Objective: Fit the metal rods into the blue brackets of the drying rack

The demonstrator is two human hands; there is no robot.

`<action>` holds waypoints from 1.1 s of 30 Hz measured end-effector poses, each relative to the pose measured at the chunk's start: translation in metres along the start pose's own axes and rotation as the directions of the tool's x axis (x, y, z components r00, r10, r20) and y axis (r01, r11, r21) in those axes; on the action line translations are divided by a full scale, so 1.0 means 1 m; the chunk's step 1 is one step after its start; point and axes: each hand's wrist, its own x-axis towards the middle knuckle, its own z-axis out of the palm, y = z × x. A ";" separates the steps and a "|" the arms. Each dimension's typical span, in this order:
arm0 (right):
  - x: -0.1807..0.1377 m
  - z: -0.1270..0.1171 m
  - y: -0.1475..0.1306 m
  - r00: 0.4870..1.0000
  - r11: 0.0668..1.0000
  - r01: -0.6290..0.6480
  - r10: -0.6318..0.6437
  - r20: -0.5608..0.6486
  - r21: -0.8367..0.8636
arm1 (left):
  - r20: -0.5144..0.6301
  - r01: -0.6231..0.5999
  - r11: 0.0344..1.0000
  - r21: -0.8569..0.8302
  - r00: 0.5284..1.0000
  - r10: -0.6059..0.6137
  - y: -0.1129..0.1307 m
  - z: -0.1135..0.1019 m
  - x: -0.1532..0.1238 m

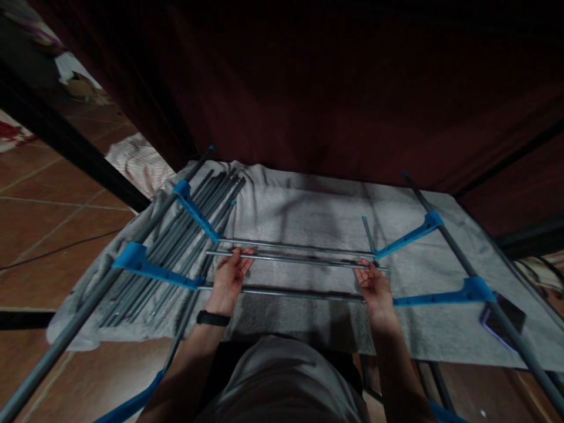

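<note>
My left hand [229, 276] and my right hand [374, 288] each pinch one end of a thin grey metal rod [295, 259] held level over a grey towel [308, 205]. A second rod [291, 245] lies just beyond it and a third rod [286, 292] passes under my hands, both joined to blue plastic connectors [152, 269]. A black band sits on my left wrist. Blue connectors on the right [412, 235] hold a long grey pole [458, 258].
Several loose grey rods [185, 247] lie bundled on the towel's left side. A phone [504, 320] rests on the towel at right. A dark red cloth hangs behind. Brown floor tiles spread to the left, with a black cable and crumpled fabric [136, 158].
</note>
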 end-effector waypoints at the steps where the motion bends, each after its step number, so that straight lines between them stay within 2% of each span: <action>1: 0.000 0.000 0.001 1.000 1.000 -0.005 0.005 0.000 -0.003 | 0.010 0.004 1.000 -0.003 1.000 -0.004 -0.002 0.001 -0.001; 7: -0.004 -0.004 0.006 1.000 1.000 0.004 -0.004 -0.023 -0.004 | 0.029 0.025 0.999 -0.037 0.999 -0.024 -0.007 0.002 -0.002; 12: -0.007 -0.004 0.008 1.000 1.000 0.006 -0.006 0.002 -0.011 | -0.010 0.034 0.998 -0.049 0.999 -0.035 -0.008 0.000 -0.002; 22: -0.004 -0.004 0.012 0.999 1.000 0.014 -0.013 0.040 -0.011 | 0.003 0.088 0.996 -0.027 0.996 -0.088 -0.021 0.002 -0.007; 33: -0.002 -0.010 0.014 0.999 0.999 0.042 -0.041 0.018 -0.020 | 0.080 0.056 0.998 0.025 0.995 -0.058 -0.023 0.004 -0.011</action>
